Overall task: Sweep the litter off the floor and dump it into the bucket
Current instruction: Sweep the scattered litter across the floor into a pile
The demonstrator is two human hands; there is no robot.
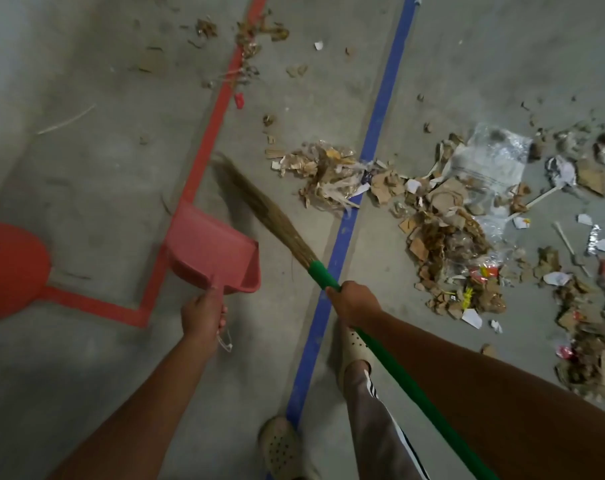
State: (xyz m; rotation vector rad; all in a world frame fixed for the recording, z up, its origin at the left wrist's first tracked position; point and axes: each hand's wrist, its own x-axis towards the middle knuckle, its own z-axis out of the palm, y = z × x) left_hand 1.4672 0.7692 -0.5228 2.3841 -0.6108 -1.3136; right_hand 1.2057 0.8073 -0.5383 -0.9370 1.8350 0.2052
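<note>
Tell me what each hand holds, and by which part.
The left hand holds the dustpan, grip on its handle. The right hand holds the broom, grip on the green handle behind the bristles.

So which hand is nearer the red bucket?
Left. The left hand, gripping the dustpan, is a short way from the bucket; the right hand, on the broom, lies farther off.

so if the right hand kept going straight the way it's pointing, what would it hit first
Probably the red dustpan, held by the left hand. The right hand, gripping the broom, points forward and left toward its near wall; depth is unclear.
</note>
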